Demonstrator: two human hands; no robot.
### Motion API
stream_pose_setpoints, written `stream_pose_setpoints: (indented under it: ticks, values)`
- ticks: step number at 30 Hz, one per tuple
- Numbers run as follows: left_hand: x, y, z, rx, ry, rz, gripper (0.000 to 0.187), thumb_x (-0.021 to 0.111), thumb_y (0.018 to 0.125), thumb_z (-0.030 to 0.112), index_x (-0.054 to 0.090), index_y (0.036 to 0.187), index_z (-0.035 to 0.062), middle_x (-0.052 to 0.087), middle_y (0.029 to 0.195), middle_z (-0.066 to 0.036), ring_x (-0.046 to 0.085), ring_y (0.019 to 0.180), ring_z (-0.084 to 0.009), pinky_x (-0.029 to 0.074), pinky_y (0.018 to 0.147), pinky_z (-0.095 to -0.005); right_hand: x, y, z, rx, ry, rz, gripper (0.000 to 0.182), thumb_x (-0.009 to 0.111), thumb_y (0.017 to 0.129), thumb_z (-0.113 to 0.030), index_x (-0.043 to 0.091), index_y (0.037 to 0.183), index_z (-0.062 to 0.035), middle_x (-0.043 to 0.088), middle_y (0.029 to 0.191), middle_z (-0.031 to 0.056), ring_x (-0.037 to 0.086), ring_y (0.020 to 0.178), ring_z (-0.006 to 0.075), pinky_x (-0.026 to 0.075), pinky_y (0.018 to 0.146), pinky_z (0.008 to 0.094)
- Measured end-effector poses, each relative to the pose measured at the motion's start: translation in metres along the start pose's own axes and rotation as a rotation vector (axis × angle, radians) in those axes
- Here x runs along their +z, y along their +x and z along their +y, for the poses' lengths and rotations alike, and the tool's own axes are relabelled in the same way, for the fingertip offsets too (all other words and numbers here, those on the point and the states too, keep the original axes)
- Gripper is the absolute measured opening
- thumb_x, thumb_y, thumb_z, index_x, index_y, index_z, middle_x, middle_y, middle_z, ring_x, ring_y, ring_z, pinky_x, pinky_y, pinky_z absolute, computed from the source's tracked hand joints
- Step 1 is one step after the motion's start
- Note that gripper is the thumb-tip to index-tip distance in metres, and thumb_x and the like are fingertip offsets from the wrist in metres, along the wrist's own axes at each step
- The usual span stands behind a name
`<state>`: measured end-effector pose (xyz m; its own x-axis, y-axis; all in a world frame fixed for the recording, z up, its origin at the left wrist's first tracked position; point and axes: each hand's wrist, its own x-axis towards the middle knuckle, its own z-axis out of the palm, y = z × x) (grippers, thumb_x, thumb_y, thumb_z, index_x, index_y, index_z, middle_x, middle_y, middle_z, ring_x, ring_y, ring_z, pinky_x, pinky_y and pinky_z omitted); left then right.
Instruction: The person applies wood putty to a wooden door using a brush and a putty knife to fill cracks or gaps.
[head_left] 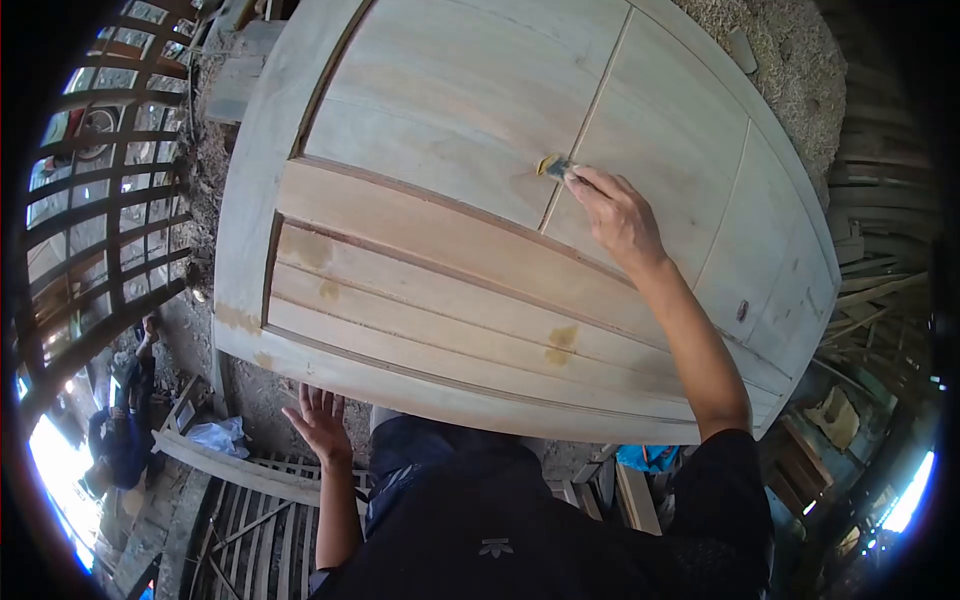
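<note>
A large pale wooden door panel (450, 110) lies before me, with grooves and recessed sections across it. My right hand (622, 222) pinches a small yellow-tipped tool (552, 166), its tip against the panel beside a long groove. The tool's handle is mostly hidden in my fingers. Yellowish-brown patches (562, 343) mark the slatted lower section, and more show near the left corner. My left hand (322, 425) is open with fingers spread, right at the panel's near edge and holding nothing.
Wood shavings (800, 70) cover the ground beyond the panel. A slatted wooden lattice (120, 150) stands at the left, with a person (125, 420) below it. A clear plastic bag (218, 436), wooden slats (265, 540) and a blue bag (648, 457) lie near me. Loose wood strips (870, 290) are at the right.
</note>
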<state>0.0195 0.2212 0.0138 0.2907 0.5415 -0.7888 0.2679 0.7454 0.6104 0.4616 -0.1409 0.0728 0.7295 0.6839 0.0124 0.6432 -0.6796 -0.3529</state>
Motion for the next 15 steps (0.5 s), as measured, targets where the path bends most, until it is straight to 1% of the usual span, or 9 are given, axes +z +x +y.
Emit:
stream_pose_setpoints:
  ticks: [2, 4, 5, 7, 8, 10, 12, 14, 15]
  values:
    - [0.009, -0.002, -0.002, -0.035, -0.116, -0.055, 0.090, 0.034, 0.095, 0.081, 0.041, 0.154, 0.0135, 0.050, 0.150, -0.011, 0.046, 0.138, -0.0302, 0.031, 0.116, -0.0494, -0.018, 0.009, -0.016, 0.072, -0.006, -0.028, 0.026, 0.062, 0.088, 0.003, 0.071, 0.113, -0.0016, 0.068, 0.112, 0.0108, 0.068, 0.097, 0.0324, 0.057, 0.083, 0.0425]
    - [0.029, -0.010, -0.001, -0.078, -0.190, -0.081, 0.091, 0.035, 0.094, 0.082, 0.042, 0.153, 0.0124, 0.051, 0.150, -0.010, 0.046, 0.137, -0.0302, 0.033, 0.115, -0.0487, -0.050, 0.029, -0.042, 0.366, -0.126, -0.442, 0.021, 0.063, 0.088, 0.001, 0.071, 0.107, 0.0013, 0.067, 0.111, 0.0148, 0.067, 0.097, 0.0352, 0.057, 0.083, 0.0439]
    - [0.035, -0.014, 0.000, -0.114, -0.253, -0.109, 0.092, 0.036, 0.094, 0.082, 0.044, 0.152, 0.0113, 0.052, 0.150, -0.010, 0.047, 0.136, -0.0302, 0.034, 0.114, -0.0479, -0.046, 0.033, -0.046, 0.377, -0.131, -0.451, 0.021, 0.063, 0.088, 0.001, 0.071, 0.107, 0.0013, 0.067, 0.111, 0.0148, 0.067, 0.097, 0.0352, 0.057, 0.083, 0.0439]
    - [0.041, -0.017, -0.005, -0.170, -0.371, -0.158, 0.093, 0.037, 0.093, 0.082, 0.045, 0.151, 0.0100, 0.052, 0.150, -0.011, 0.047, 0.136, -0.0305, 0.034, 0.114, -0.0477, -0.033, 0.049, -0.050, 0.340, -0.040, -0.117, 0.017, 0.065, 0.086, -0.001, 0.071, 0.101, 0.0040, 0.066, 0.108, 0.0197, 0.067, 0.098, 0.0384, 0.056, 0.085, 0.0459]
    - [0.043, -0.017, -0.007, -0.213, -0.489, -0.207, 0.094, 0.038, 0.092, 0.083, 0.046, 0.151, 0.0088, 0.052, 0.150, -0.011, 0.047, 0.136, -0.0308, 0.035, 0.113, -0.0475, -0.024, 0.052, -0.052, 0.340, -0.045, -0.120, 0.017, 0.065, 0.086, -0.001, 0.071, 0.101, 0.0040, 0.066, 0.108, 0.0197, 0.067, 0.098, 0.0384, 0.056, 0.085, 0.0459]
    - [0.053, -0.019, -0.004, -0.231, -0.499, -0.172, 0.096, 0.039, 0.092, 0.083, 0.047, 0.150, 0.0076, 0.053, 0.149, -0.012, 0.048, 0.135, -0.0313, 0.035, 0.113, -0.0477, -0.008, 0.059, -0.060, 0.412, -0.015, -0.045, 0.016, 0.065, 0.083, 0.000, 0.072, 0.097, 0.0042, 0.066, 0.106, 0.0215, 0.067, 0.098, 0.0397, 0.056, 0.087, 0.0469]
    - [0.055, -0.022, -0.003, -0.246, -0.505, -0.128, 0.097, 0.040, 0.091, 0.083, 0.048, 0.149, 0.0064, 0.054, 0.148, -0.013, 0.048, 0.135, -0.0318, 0.035, 0.113, -0.0480, -0.002, 0.050, -0.081, 0.436, -0.018, -0.067, 0.016, 0.064, 0.081, 0.001, 0.071, 0.095, 0.0045, 0.066, 0.104, 0.0221, 0.067, 0.096, 0.0406, 0.055, 0.088, 0.0468]
    - [0.054, -0.019, -0.001, -0.252, -0.547, -0.112, 0.098, 0.041, 0.090, 0.084, 0.047, 0.149, 0.0052, 0.056, 0.147, -0.013, 0.049, 0.134, -0.0323, 0.036, 0.114, -0.0480, -0.003, 0.040, -0.093, 0.485, 0.006, -0.335, 0.026, 0.071, 0.082, -0.003, 0.072, 0.107, 0.0047, 0.068, 0.108, 0.0202, 0.067, 0.099, 0.0395, 0.054, 0.090, 0.0442]
    - [0.054, -0.017, 0.000, -0.260, -0.545, -0.119, 0.098, 0.041, 0.090, 0.084, 0.047, 0.149, 0.0052, 0.056, 0.147, -0.013, 0.049, 0.134, -0.0323, 0.036, 0.114, -0.0480, -0.024, 0.041, -0.084, 0.429, 0.058, -0.469, 0.027, 0.069, 0.084, -0.001, 0.071, 0.110, 0.0042, 0.068, 0.110, 0.0199, 0.067, 0.100, 0.0395, 0.054, 0.091, 0.0431]
